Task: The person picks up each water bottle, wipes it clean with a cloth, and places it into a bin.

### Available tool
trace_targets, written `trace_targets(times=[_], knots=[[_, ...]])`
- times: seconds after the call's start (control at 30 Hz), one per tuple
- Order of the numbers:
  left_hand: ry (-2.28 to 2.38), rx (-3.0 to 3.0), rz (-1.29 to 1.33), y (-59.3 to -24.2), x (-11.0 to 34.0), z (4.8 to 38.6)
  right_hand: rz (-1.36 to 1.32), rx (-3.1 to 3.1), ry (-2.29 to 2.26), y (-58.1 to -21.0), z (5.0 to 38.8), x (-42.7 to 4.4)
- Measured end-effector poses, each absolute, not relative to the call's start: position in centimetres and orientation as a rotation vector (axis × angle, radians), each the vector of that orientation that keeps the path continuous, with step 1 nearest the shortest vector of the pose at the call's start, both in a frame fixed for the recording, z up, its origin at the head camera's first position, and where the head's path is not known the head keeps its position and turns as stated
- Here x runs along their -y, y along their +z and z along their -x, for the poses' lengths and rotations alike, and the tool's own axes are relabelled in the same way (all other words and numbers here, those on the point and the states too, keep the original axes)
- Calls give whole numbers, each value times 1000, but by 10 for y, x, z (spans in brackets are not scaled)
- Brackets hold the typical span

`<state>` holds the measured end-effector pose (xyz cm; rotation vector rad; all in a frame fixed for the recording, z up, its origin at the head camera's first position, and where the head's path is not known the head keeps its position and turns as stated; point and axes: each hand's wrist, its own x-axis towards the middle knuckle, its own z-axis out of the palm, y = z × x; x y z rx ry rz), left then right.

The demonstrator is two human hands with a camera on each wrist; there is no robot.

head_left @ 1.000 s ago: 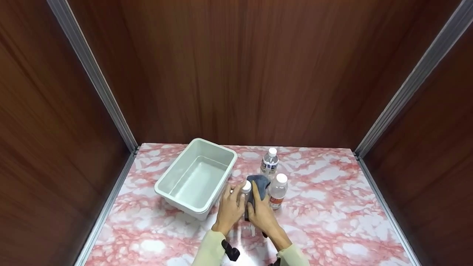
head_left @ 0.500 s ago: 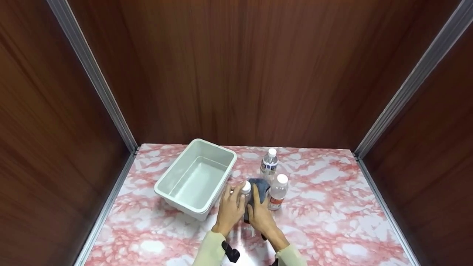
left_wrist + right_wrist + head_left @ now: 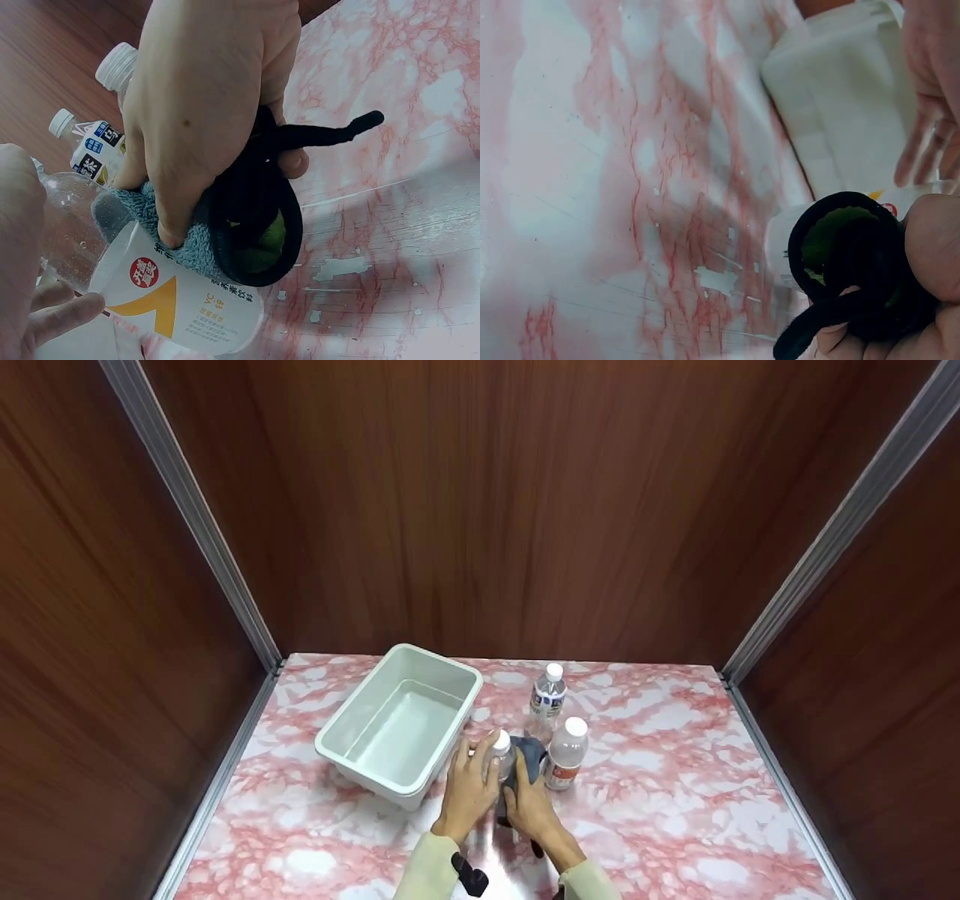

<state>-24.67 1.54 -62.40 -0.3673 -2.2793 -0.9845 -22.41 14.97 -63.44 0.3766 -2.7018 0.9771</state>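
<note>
On marbled counter point(image 3: 675, 780), just right of tub point(image 3: 409, 735): grips bottle point(image 3: 180, 307) in left hand point(image 3: 465, 795), pinches grey-blue cloth point(image 3: 530, 749) against bottle's side with right hand point(image 3: 531, 804); best to brace firmly, press cloth flat.

On the pink-and-white marbled tabletop point(image 3: 660, 802), you find a pale grey rectangular plastic bin point(image 3: 405, 727) at left, set diagonally. At right of centre you see two upright, white-capped clear plastic bottles near each other: the rear bottle point(image 3: 547, 701) bears a blue, white and black label; the front bottle point(image 3: 568, 754), an orange-red label band. Dark wood-grain panels point(image 3: 480, 510) face you at the back and both sides, with grey metal rails point(image 3: 832, 529) at their corners.
</note>
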Motion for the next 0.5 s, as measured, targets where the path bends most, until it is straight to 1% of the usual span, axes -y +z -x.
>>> trace_targets(times=[0.5], knots=[[-974,2275,302,-627,-19,244,-373,2777,981,-645,229,-153]])
